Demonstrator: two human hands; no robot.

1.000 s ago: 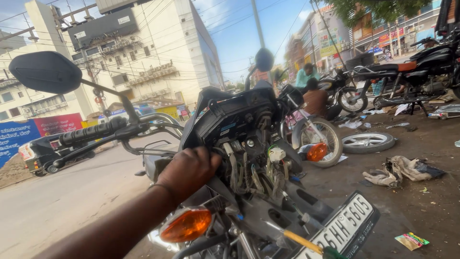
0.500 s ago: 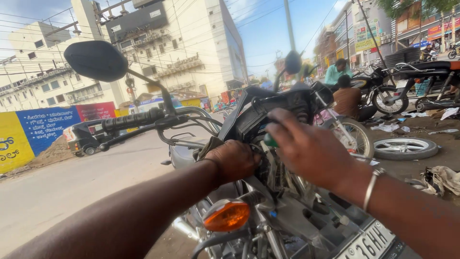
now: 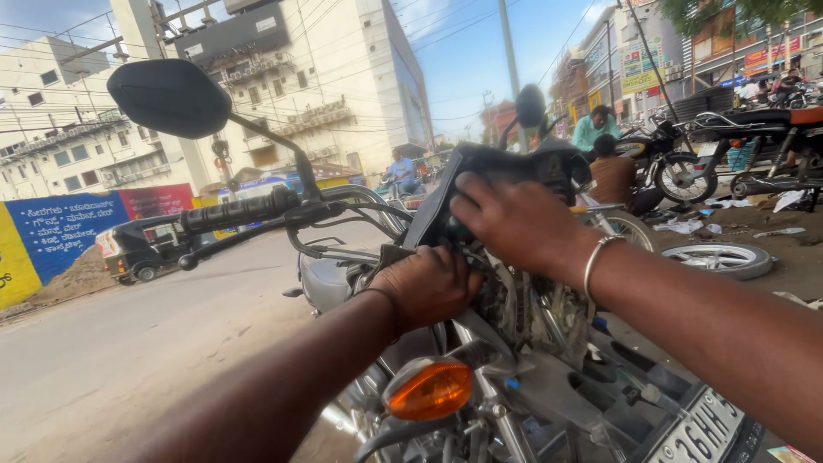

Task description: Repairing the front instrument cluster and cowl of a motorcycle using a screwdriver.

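I stand at the front of a motorcycle with its headlight removed, wiring (image 3: 549, 317) exposed behind the fork. My left hand (image 3: 426, 285) is closed around something in the wiring area below the black instrument housing (image 3: 506, 167); what it grips is hidden. My right hand (image 3: 514, 221), with a metal bangle on the wrist, presses on the underside of that housing over a small green part. An orange turn signal (image 3: 430, 390) sits below my left hand. The left handlebar grip (image 3: 236, 212) and round mirror (image 3: 170, 97) stick out to the left.
A white number plate (image 3: 707, 429) is at the bottom right. A loose wheel (image 3: 720, 257) lies on the ground to the right, near parked motorcycles (image 3: 754, 146) and people. A road with an auto rickshaw (image 3: 137, 249) runs on the left, buildings behind.
My right hand came into view and settled on the instrument housing. My left hand stayed at the wiring. The view shifted closer and to the left.
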